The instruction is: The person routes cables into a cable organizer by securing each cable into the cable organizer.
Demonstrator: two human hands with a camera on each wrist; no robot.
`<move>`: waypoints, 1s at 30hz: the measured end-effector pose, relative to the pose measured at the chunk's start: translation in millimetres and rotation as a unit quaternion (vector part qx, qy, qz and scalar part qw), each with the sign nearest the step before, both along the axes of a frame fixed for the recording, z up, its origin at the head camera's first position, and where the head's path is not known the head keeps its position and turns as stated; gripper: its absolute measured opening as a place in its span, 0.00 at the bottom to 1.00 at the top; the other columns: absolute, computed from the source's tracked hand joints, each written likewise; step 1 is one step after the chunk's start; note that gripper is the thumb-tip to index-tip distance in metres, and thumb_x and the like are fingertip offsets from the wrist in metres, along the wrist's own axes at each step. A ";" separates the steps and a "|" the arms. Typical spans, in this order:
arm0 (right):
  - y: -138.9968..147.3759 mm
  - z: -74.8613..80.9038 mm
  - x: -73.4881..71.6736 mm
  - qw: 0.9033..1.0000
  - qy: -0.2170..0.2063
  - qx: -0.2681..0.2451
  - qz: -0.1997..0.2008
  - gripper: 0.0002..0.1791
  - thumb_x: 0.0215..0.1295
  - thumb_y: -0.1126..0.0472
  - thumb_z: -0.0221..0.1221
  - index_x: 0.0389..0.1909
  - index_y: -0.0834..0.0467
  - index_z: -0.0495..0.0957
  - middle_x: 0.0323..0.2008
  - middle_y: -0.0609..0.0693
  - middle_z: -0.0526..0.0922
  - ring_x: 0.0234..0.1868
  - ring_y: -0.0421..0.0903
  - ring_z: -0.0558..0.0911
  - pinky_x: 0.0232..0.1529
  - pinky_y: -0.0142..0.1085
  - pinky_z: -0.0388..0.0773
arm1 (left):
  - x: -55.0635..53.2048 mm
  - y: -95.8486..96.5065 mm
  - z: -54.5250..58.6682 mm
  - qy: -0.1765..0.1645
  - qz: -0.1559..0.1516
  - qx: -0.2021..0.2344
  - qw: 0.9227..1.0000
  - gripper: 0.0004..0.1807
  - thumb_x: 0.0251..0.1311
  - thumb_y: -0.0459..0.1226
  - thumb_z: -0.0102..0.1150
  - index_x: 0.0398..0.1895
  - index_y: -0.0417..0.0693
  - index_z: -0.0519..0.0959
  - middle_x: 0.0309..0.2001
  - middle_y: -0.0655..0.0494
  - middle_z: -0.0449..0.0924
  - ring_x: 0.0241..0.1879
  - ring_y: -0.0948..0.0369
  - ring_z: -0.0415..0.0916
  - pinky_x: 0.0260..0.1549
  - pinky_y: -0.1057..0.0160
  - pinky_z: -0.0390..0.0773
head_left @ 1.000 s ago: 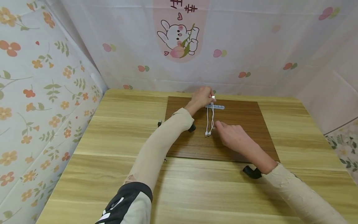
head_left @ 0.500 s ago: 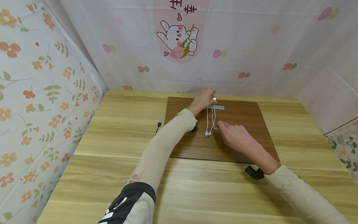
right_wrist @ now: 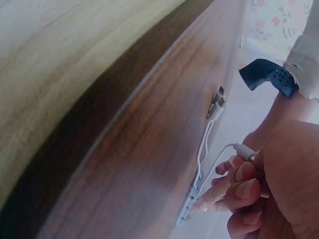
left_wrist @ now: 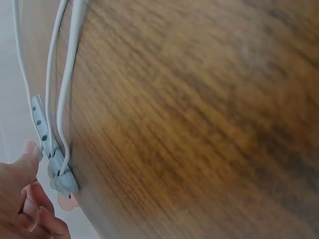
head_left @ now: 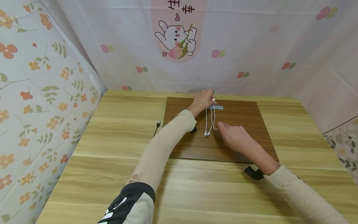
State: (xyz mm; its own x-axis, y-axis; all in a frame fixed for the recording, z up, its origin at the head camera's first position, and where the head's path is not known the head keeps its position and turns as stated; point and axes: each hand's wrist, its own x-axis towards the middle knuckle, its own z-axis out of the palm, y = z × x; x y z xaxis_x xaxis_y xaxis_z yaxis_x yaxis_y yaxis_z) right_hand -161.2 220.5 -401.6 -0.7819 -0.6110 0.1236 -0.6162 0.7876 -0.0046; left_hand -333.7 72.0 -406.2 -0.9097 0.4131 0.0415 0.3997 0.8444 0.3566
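Observation:
A pale blue cable holder (head_left: 219,107) with several slots lies near the far edge of a dark brown board (head_left: 243,124). Two white cables (left_wrist: 50,89) sit in its slots, their small plugs (head_left: 207,134) lying together on the board. My left hand (head_left: 202,100) pinches a third white cable (head_left: 214,116) at the holder, just below its USB plug (head_left: 213,100). Nearer to me, my right hand (head_left: 234,136) pinches that cable's other end; its white connector (right_wrist: 244,151) pokes out between thumb and fingers in the right wrist view.
To the left of the board, a black cable with a USB plug (head_left: 158,123) lies on the light wooden table (head_left: 117,137), partly hidden by my left forearm. A white patterned cloth (head_left: 251,46) hangs behind the table's far edge. Dark straps (head_left: 254,173) show at my wrists.
The third cable has come away from the other two and now runs apart on their right. My left hand has dropped slightly toward the holder; the right has shifted a little rightward.

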 end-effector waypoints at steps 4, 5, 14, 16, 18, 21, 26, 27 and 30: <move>-2.7 -1.4 1.0 1.000 0.002 -0.001 0.004 0.08 0.74 0.69 0.54 0.37 0.61 0.64 0.21 0.47 0.63 0.12 0.43 0.63 0.10 0.37 0.61 | 0.1 1.9 -0.2 0.005 0.005 -0.004 1.000 0.14 0.63 0.52 0.69 0.42 0.56 0.82 0.37 0.65 0.79 0.39 0.64 0.76 0.37 0.62 0.75; -3.4 -1.9 1.2 1.000 0.004 -0.001 0.006 0.08 0.75 0.69 0.54 0.37 0.61 0.64 0.21 0.47 0.64 0.12 0.43 0.64 0.10 0.38 0.62 | 0.2 2.7 0.2 0.005 0.006 -0.007 1.000 0.13 0.63 0.52 0.69 0.42 0.57 0.82 0.37 0.65 0.79 0.40 0.64 0.77 0.37 0.62 0.75; -5.2 -3.6 2.1 0.999 0.029 0.013 0.010 0.08 0.75 0.67 0.56 0.36 0.61 0.65 0.21 0.48 0.64 0.12 0.43 0.64 0.09 0.39 0.63 | 0.3 7.3 1.6 0.004 0.017 -0.024 1.000 0.12 0.64 0.52 0.68 0.41 0.58 0.81 0.37 0.65 0.79 0.36 0.64 0.77 0.34 0.61 0.75; -5.0 -3.7 2.5 0.999 0.031 0.020 0.010 0.08 0.74 0.68 0.56 0.37 0.62 0.66 0.21 0.48 0.65 0.12 0.43 0.64 0.09 0.39 0.62 | -0.3 8.0 0.7 0.005 0.014 -0.027 1.000 0.12 0.64 0.52 0.68 0.42 0.58 0.81 0.37 0.66 0.80 0.36 0.64 0.77 0.34 0.62 0.75; -4.7 -4.4 3.1 0.999 0.035 0.030 0.011 0.07 0.74 0.68 0.57 0.38 0.62 0.67 0.21 0.49 0.66 0.12 0.43 0.64 0.09 0.39 0.63 | -0.6 8.9 -0.1 0.004 0.014 -0.028 1.000 0.11 0.65 0.51 0.68 0.42 0.58 0.82 0.37 0.66 0.80 0.36 0.64 0.77 0.34 0.62 0.76; -4.9 -6.3 3.8 0.998 0.042 0.044 0.013 0.07 0.73 0.68 0.58 0.39 0.63 0.68 0.23 0.50 0.69 0.12 0.42 0.64 0.09 0.38 0.63 | -0.7 9.9 -0.8 0.004 0.016 -0.029 0.999 0.11 0.65 0.51 0.68 0.42 0.58 0.82 0.38 0.66 0.80 0.36 0.64 0.78 0.34 0.62 0.76; -7.0 -8.7 4.0 0.997 0.050 0.064 0.018 0.08 0.70 0.71 0.61 0.42 0.64 0.71 0.26 0.53 0.74 0.12 0.42 0.64 0.09 0.38 0.64 | 0.1 9.1 -0.7 0.008 0.017 -0.027 0.999 0.11 0.65 0.51 0.67 0.43 0.58 0.83 0.39 0.66 0.81 0.36 0.64 0.78 0.33 0.62 0.76; -7.4 -8.6 4.2 0.996 0.051 0.068 0.019 0.08 0.69 0.71 0.61 0.43 0.64 0.71 0.27 0.54 0.74 0.12 0.43 0.64 0.09 0.38 0.64 | 0.6 8.8 -0.6 0.008 0.017 -0.026 0.999 0.11 0.65 0.51 0.67 0.43 0.58 0.83 0.39 0.65 0.82 0.36 0.64 0.78 0.33 0.62 0.76; -8.8 -8.2 4.6 0.996 0.052 0.074 0.020 0.09 0.68 0.72 0.62 0.44 0.64 0.72 0.27 0.54 0.74 0.12 0.43 0.64 0.09 0.39 0.65 | 2.2 7.9 -0.1 0.012 0.013 -0.022 1.000 0.11 0.66 0.51 0.67 0.44 0.58 0.83 0.39 0.65 0.82 0.35 0.64 0.78 0.32 0.62 0.77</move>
State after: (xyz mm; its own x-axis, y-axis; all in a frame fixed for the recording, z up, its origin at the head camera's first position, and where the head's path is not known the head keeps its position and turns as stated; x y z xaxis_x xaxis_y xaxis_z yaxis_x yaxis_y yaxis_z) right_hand -156.6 211.8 -409.8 -0.7447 -0.6585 0.1086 -0.6376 0.7501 0.1758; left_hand -331.6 79.9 -406.2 -0.9191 0.3915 0.0458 0.3857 0.8693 0.3091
